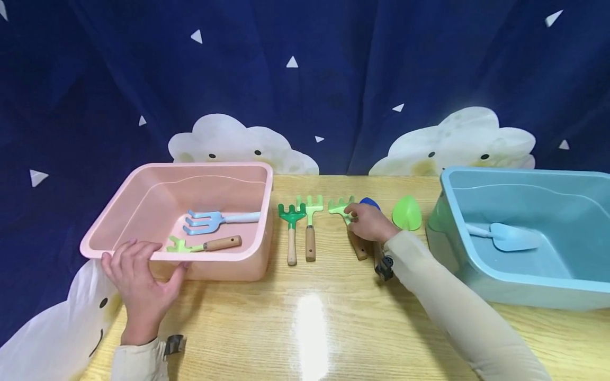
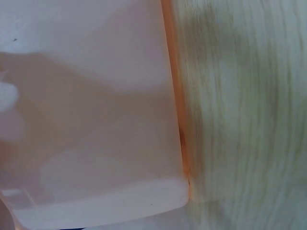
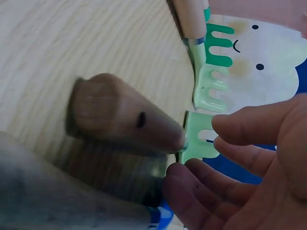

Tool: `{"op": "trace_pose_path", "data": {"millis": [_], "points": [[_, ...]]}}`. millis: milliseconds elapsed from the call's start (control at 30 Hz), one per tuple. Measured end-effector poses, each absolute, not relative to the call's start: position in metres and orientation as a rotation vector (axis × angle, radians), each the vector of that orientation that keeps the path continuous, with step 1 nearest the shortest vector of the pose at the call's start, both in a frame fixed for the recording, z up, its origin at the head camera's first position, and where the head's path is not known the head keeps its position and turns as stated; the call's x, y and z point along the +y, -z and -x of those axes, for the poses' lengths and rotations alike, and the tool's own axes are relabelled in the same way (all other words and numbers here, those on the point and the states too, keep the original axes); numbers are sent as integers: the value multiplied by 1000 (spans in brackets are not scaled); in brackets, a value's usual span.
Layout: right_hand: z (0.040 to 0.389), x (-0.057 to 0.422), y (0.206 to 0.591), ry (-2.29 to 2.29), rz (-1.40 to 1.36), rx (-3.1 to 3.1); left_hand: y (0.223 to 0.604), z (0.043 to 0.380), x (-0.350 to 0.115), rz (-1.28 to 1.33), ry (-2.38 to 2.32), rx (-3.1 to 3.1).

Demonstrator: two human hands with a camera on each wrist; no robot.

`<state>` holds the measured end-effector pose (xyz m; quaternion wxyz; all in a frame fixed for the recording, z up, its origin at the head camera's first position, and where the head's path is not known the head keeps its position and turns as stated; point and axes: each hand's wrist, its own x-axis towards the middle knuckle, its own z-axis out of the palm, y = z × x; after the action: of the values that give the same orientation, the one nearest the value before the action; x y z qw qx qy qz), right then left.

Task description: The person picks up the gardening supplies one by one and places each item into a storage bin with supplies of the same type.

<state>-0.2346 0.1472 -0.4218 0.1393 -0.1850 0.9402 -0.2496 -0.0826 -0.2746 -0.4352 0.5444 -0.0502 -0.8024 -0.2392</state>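
My left hand point(image 1: 140, 280) grips the near rim of a pink plastic bin point(image 1: 259, 222), fingers over the edge and thumb outside. That bin holds a light blue hand fork point(image 1: 205, 222) and a light green hand rake point(image 1: 224, 243) with a wooden handle. My right hand point(image 1: 371, 222) is at the neck of another light green rake point(image 1: 339, 205) lying on the table. In the right wrist view, its thumb and fingers stand apart around the rake's head point(image 3: 196, 127). A blue-headed tool point(image 1: 369, 201) lies partly hidden under that hand.
Left of my right hand lie a dark green rake point(image 1: 292, 233) and a light green rake point(image 1: 310, 227). A light green shovel head point(image 1: 407, 212) shows to its right. The blue bin point(image 1: 443, 211) at the right contains a light blue shovel point(image 1: 514, 237). A dark blue curtain point(image 1: 333, 79) hangs behind.
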Motion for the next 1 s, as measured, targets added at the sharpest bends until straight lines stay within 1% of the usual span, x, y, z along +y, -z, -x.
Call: {"op": "trace_pose_path", "data": {"millis": [200,433,767,1000], "points": [[232,150,430,665,557,2767,430,84,-272,127,576,-1904],[229,150,438,673,539,2786,434,81,-273,105,575,-1925],[227,146,439,597,525,2806,434,83,-271,131,545,-1866],[225,142,439,626,430,2744,433,81,-272,129,550,-1887]]}}
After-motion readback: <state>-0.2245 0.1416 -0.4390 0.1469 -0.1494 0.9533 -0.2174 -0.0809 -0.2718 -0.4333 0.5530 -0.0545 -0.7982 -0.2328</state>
